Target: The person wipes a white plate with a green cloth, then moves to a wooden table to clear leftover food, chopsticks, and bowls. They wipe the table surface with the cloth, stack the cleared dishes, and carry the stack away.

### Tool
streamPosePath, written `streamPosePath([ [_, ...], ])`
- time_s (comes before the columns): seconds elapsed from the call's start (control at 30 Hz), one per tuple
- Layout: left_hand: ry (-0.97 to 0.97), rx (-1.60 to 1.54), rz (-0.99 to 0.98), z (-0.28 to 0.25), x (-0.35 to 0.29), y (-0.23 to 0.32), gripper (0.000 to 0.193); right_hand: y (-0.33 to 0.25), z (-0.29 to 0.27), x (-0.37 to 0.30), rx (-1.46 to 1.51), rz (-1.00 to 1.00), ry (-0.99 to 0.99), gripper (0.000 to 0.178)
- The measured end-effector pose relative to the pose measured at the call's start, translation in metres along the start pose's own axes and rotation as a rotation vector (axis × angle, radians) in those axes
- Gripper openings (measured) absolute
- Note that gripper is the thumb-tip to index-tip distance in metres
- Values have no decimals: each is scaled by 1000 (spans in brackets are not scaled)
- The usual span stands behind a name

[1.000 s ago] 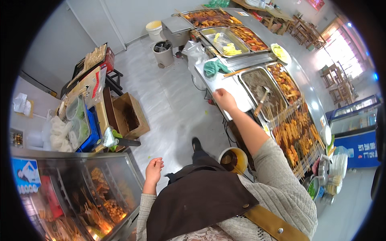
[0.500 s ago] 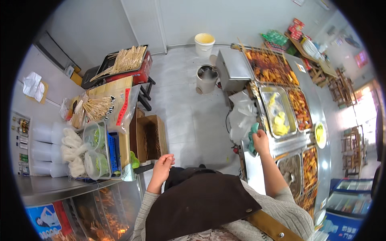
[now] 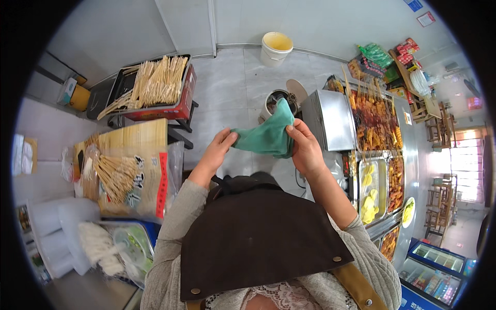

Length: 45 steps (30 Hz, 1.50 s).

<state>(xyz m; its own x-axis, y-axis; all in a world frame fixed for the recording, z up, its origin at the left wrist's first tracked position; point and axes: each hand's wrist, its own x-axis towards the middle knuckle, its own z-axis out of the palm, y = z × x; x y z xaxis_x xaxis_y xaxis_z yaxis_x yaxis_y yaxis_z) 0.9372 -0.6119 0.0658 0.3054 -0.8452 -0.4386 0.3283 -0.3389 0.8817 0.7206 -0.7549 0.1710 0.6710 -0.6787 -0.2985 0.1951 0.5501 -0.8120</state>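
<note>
A green cloth (image 3: 266,137) is stretched between my two hands, in front of my dark apron and above the floor. My left hand (image 3: 221,146) pinches one end of it between thumb and fingers. At the other end my right hand (image 3: 306,146) grips a bunched, folded part, and one corner of the cloth sticks up beyond it. Behind that corner stands a bucket (image 3: 272,103) with dark contents, partly hidden by the cloth.
To the right, a metal counter holds trays of skewers (image 3: 377,121) in red sauce and a tray with yellow slices (image 3: 369,206). A metal box (image 3: 330,121) stands beside them. On the left are bundled wooden sticks (image 3: 160,82) and plastic tubs (image 3: 129,245). A white bucket (image 3: 276,57) stands by the wall.
My right hand has lifted the green cloth off the right-hand counter and brought it to the middle. My left hand has come up and taken its other end. The view has shifted.
</note>
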Motion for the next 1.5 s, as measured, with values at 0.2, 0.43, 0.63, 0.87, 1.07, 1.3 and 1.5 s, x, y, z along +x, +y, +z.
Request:
streamPosePath([
  [0.2, -243, -11, -107, -1, 166, 55, 74, -47, -4, 145, 85, 8, 50, 14],
  [0.43, -504, -42, -427, 31, 361, 124, 52, -140, -62, 324, 171, -72, 98, 21],
  [0.63, -272, 75, -307, 36, 485, 232, 60, -223, -127, 425, -895, -303, 612, 25],
  [0.87, -271, 1054, 241, 61, 687, 293, 44, -234, -239, 542, -529, -121, 754, 26],
  [1.07, -446, 867, 472, 153, 812, 382, 43, -296, -289, 605, 168, -433, 853, 14],
  [1.3, -1039, -90, 45, 249, 893, 471, 48, -417, -316, 567, 331, -785, 783, 29],
  [1.5, -1038, -95, -1150, 430, 956, 337, 78, -416, -438, 573, 292, -651, 983, 31],
])
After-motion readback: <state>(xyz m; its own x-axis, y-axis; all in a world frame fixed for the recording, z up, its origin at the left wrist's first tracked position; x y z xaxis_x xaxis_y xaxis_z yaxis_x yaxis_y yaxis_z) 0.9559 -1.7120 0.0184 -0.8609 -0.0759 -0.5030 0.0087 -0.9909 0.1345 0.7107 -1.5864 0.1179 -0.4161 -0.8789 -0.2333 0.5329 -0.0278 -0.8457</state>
